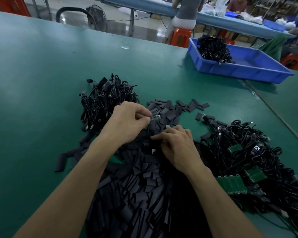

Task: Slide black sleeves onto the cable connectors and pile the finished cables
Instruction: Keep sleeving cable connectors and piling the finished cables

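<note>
A connector is pinched by the left hand; fingers of the right hand are curled into the sleeves, grip unclear.

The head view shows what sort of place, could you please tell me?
Probably a factory assembly floor: a long green worktable, heaps of black sleeves and cables, and a blue bin.
</note>
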